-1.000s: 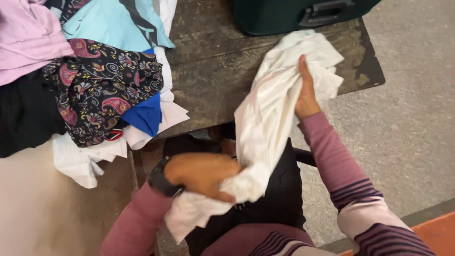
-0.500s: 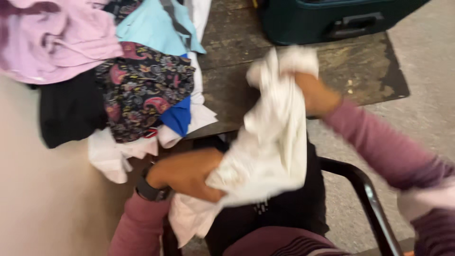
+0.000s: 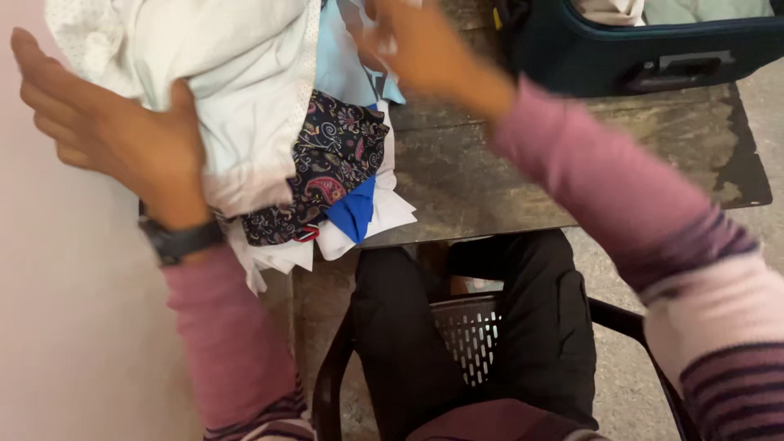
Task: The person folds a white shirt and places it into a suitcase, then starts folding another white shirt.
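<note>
White cloth [image 3: 237,90] | our left hand [image 3: 122,139], fingers straight and together, presses its side, atop the clothes pile [image 3: 327,171] at the table's [image 3: 506,171] left | right hand [image 3: 408,49] blurred above it, finger state unclear | advice: we'd keep the palm flat, settle it squarely | suitcase [image 3: 645,49] beyond.
</note>
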